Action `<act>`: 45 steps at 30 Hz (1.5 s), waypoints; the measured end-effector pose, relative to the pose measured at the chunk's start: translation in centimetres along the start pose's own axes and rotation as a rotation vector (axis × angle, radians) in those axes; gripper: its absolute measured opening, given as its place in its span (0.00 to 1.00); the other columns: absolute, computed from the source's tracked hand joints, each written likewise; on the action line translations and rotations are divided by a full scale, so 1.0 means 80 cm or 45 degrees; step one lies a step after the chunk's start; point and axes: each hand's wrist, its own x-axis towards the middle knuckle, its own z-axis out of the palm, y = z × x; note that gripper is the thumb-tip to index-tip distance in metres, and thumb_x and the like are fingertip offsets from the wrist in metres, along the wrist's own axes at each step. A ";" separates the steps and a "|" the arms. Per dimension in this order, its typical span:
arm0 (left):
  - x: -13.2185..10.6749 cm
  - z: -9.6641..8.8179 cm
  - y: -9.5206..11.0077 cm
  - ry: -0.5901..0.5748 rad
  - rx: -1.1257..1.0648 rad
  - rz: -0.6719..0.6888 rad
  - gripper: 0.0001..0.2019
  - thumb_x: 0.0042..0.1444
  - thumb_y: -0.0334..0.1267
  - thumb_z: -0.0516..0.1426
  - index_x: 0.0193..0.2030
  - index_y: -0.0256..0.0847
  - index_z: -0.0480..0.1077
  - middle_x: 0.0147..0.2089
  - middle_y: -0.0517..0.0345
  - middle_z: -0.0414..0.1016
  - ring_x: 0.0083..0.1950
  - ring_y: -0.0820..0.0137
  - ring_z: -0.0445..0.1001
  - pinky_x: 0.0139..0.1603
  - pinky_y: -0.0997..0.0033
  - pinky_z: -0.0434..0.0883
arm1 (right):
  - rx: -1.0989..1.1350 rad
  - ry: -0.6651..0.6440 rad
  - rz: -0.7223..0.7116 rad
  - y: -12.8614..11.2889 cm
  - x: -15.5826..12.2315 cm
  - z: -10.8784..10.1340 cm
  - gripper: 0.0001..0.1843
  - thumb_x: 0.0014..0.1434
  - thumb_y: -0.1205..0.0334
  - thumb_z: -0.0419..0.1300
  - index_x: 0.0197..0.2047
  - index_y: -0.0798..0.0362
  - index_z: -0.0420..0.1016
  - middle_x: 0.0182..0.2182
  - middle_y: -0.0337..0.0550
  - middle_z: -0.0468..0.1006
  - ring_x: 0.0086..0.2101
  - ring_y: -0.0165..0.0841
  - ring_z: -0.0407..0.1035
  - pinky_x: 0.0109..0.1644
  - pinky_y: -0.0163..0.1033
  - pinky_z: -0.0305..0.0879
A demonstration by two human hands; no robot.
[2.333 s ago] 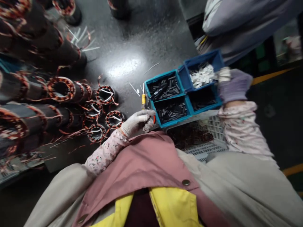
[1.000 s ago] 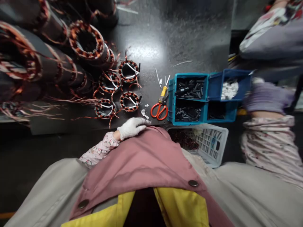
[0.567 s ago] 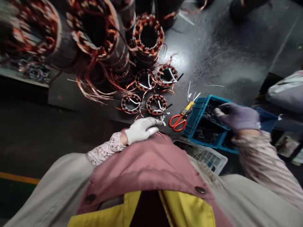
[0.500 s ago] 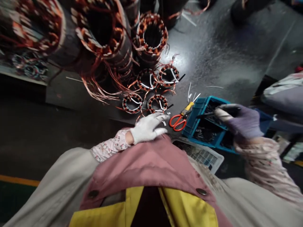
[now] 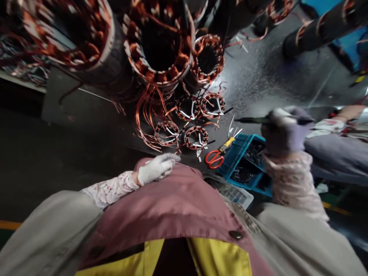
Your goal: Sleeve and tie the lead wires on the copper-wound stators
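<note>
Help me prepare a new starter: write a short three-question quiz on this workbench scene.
1. What does the lilac-gloved right hand hold up?
2. True or false: the orange-handled scissors lie outside the blue crate.
3. The white-gloved left hand rests on: A) pink cloth, B) the scissors, C) a copper-wound stator.

Key: 1. A thin black rod. 2. True. 3. A.

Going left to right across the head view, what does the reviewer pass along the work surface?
White-gloved left hand → small copper-wound stator ring → red-handled scissors → blue plastic crate → purple-gloved right hand gripping a black tube
</note>
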 end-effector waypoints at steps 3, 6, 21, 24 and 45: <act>0.000 -0.010 0.002 0.106 -0.122 -0.034 0.26 0.58 0.51 0.55 0.56 0.34 0.65 0.20 0.73 0.57 0.16 0.81 0.53 0.17 0.80 0.54 | -0.331 -0.024 -0.014 0.023 0.062 0.034 0.14 0.49 0.61 0.62 0.21 0.50 0.58 0.16 0.34 0.61 0.19 0.24 0.56 0.24 0.34 0.52; 0.005 -0.010 0.014 0.205 -0.122 0.048 0.22 0.57 0.49 0.59 0.52 0.35 0.68 0.21 0.71 0.60 0.18 0.82 0.56 0.19 0.80 0.55 | -0.848 -0.212 -0.087 0.045 0.092 0.075 0.10 0.50 0.61 0.64 0.24 0.54 0.68 0.21 0.40 0.72 0.24 0.25 0.59 0.30 0.35 0.55; 0.017 -0.028 -0.004 0.407 -0.389 -0.037 0.23 0.50 0.51 0.63 0.46 0.36 0.69 0.18 0.74 0.57 0.17 0.83 0.52 0.19 0.79 0.52 | -1.223 -0.360 -0.291 0.036 0.088 0.081 0.11 0.53 0.56 0.58 0.31 0.56 0.74 0.27 0.46 0.77 0.29 0.33 0.69 0.35 0.39 0.60; 0.018 -0.030 -0.011 0.449 -0.356 -0.032 0.22 0.50 0.52 0.62 0.45 0.37 0.71 0.17 0.73 0.57 0.17 0.82 0.52 0.19 0.79 0.51 | -0.576 -0.223 -0.276 0.025 0.042 0.056 0.12 0.50 0.54 0.59 0.24 0.52 0.65 0.21 0.39 0.68 0.23 0.27 0.60 0.28 0.36 0.57; -0.016 -0.033 -0.042 0.528 -0.230 -0.081 0.18 0.58 0.49 0.55 0.47 0.37 0.70 0.20 0.68 0.61 0.16 0.80 0.55 0.15 0.79 0.55 | -0.630 -0.538 -0.212 0.033 -0.024 0.108 0.13 0.46 0.51 0.59 0.21 0.50 0.64 0.17 0.38 0.66 0.22 0.29 0.60 0.28 0.37 0.55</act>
